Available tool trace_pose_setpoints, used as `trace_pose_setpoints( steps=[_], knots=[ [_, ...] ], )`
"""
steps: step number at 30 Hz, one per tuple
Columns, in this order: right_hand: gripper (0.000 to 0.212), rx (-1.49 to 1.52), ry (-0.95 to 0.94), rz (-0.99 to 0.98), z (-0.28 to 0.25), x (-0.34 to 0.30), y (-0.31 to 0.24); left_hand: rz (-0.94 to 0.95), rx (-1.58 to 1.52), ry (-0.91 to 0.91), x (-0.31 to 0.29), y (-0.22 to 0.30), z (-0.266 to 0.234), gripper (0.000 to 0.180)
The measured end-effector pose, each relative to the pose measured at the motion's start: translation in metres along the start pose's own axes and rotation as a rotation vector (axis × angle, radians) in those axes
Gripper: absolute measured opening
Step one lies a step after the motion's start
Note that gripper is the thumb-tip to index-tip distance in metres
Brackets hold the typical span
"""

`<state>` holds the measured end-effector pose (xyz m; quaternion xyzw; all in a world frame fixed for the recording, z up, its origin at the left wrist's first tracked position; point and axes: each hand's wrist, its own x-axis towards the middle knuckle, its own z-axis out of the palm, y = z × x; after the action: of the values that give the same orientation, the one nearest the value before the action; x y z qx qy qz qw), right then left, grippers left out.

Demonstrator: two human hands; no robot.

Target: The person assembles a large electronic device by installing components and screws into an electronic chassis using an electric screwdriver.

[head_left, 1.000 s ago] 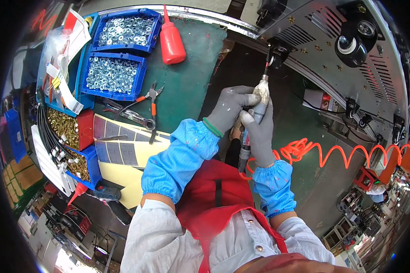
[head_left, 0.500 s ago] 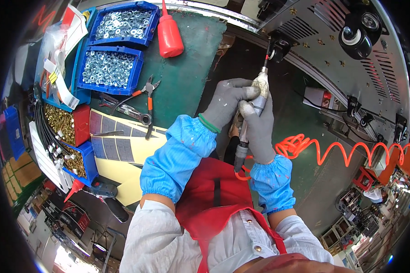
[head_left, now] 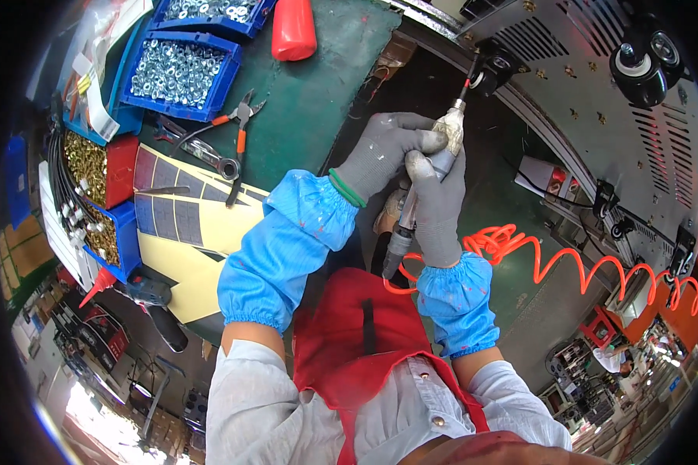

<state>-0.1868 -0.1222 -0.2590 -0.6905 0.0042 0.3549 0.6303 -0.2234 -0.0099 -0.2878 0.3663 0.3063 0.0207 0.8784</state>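
A pneumatic screwdriver with a silvery wrapped front end is held tilted before me, its thin bit pointing up and away. Around its front part closes my left hand, in a grey glove with a green cuff. My right hand, gloved in grey too, grips the body just behind, thumb along it. From the tool's rear end runs an orange coiled air hose to the right. The bit's tip lies beside a black caster on a grey metal panel; whether they touch I cannot tell.
On the green bench at left are blue bins of washers and nuts, a red bottle, orange-handled cutters, a ratchet wrench and yellow label sheets. A power drill lies near the bench edge. More casters stand on the panel.
My view has shifted, so the bench things sit higher and further left. Both hands keep their hold on the screwdriver, which stays near the caster.
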Motion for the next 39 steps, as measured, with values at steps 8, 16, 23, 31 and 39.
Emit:
trace_pose_setpoints(
  steps=[8, 16, 23, 31, 39],
  knots=[
    [0.078, -0.098, -0.058, -0.087, -0.031, 0.006, 0.025, 0.093, 0.250, -0.110, 0.017, 0.000, -0.005, 0.039],
    [0.084, -0.438, -0.317, -0.112, -0.085, -0.053, 0.014, 0.190, -0.202, -0.041, 0.040, 0.001, 0.002, 0.040],
    [0.084, -0.463, -0.445, 0.266, -0.159, -0.066, -0.016, 0.306, -0.289, 0.193, 0.059, -0.002, 0.018, 0.030],
    [0.077, -0.535, -0.313, 0.255, -0.193, -0.044, -0.005, 0.130, 0.252, 0.093, 0.112, 0.013, 0.055, 0.039],
    [0.069, -0.663, -0.352, 0.148, -0.185, -0.009, -0.012, 0.454, 0.129, 0.220, 0.146, -0.021, 0.075, 0.019]
  ],
)
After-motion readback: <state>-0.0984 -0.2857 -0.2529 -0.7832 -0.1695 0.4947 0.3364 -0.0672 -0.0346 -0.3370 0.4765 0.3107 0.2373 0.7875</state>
